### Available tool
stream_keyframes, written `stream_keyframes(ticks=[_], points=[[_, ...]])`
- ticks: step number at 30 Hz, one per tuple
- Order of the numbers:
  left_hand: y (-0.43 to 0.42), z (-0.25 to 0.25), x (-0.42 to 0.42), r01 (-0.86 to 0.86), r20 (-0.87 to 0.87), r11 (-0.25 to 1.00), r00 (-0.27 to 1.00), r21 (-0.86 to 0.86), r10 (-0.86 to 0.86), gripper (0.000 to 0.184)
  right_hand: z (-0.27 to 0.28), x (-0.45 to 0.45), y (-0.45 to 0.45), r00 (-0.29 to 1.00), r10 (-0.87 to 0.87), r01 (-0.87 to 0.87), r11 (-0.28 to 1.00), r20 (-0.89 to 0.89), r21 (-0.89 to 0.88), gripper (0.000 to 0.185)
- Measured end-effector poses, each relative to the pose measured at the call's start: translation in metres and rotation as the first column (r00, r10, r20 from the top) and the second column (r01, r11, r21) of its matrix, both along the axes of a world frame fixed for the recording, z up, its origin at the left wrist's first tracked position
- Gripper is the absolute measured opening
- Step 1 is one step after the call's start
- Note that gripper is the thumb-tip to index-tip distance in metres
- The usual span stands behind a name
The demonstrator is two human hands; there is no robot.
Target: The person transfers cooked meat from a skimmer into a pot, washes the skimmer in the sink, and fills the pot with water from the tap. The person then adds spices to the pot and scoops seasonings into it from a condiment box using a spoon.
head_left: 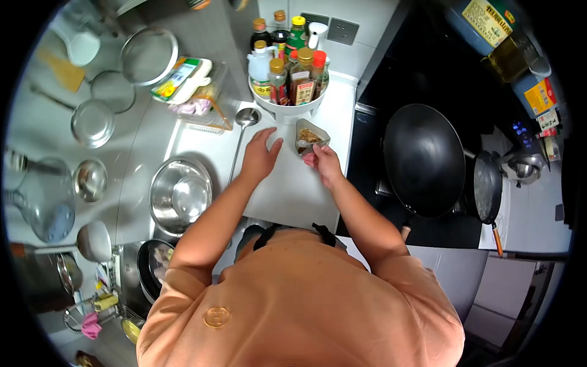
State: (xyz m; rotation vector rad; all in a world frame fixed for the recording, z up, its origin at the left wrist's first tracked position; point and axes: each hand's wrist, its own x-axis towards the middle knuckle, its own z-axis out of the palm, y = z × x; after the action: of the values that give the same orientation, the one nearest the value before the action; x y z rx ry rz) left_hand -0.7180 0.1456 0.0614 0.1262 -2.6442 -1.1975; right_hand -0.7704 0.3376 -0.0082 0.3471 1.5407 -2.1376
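In my right hand (324, 163) is a small grey, roughly triangular container (321, 138), gripped by its near edge. Brown, crumbly bits of dry seasoning lie inside it, with something pale and spoon-like among them that I cannot make out fully. My left hand (262, 154) hovers over the white counter to the left of the container, fingers apart and holding nothing. Just left of that hand a long-handled metal ladle (246, 117) lies on the counter. Behind both hands stands a round white rack (290, 112) full of sauce and seasoning bottles.
A steel bowl (181, 196) sits on the counter at left, near a wire basket (211, 116) with packages. A large black wok (424, 160) and a smaller pan (487, 186) are on the right. Strainers (148, 56) and utensils hang along the left wall. Further bottles (483, 24) stand top right.
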Motion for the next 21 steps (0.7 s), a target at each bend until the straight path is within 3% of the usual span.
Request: stream_keyframes(ticks=[2, 6, 9, 12, 16, 19, 21], points=[[0.0, 0.003, -0.028, 0.079, -0.121, 0.984, 0.988, -0.16, -0.099, 0.031, -0.019, -0.018, 0.002, 1.0, -0.019, 0.019, 1.0, 0.005, -0.005, 0.019], [-0.004, -0.001, -0.077, 0.175, -0.158, 0.909, 0.955, -0.378, -0.25, 0.031, -0.054, -0.042, -0.007, 0.999, -0.038, 0.038, 0.999, 0.021, -0.024, 0.018], [-0.007, -0.009, -0.099, 0.239, -0.058, 0.896, 0.958, -0.375, -0.28, 0.031, -0.062, -0.045, -0.007, 0.996, -0.046, 0.05, 0.997, 0.073, -0.056, 0.018], [-0.009, -0.022, -0.112, 0.184, -0.178, 0.877, 0.941, -0.443, -0.287, 0.027, -0.072, -0.056, -0.014, 0.996, -0.055, 0.061, 0.993, 0.069, -0.101, 0.019], [-0.006, -0.029, -0.121, 0.152, -0.255, 0.908, 0.93, -0.39, -0.265, 0.021, -0.066, -0.075, -0.027, 0.996, -0.057, 0.063, 0.993, 0.067, -0.1, 0.018], [-0.009, -0.036, -0.125, 0.145, -0.257, 0.922, 0.934, -0.36, -0.247, 0.017, -0.051, -0.09, -0.045, 0.998, -0.037, 0.046, 0.972, 0.042, -0.229, 0.017], [-0.01, -0.04, -0.126, 0.155, -0.266, 0.92, 0.928, -0.359, -0.26, 0.017, -0.06, -0.098, -0.054, 1.0, 0.005, -0.007, 0.986, -0.012, -0.167, 0.016]])
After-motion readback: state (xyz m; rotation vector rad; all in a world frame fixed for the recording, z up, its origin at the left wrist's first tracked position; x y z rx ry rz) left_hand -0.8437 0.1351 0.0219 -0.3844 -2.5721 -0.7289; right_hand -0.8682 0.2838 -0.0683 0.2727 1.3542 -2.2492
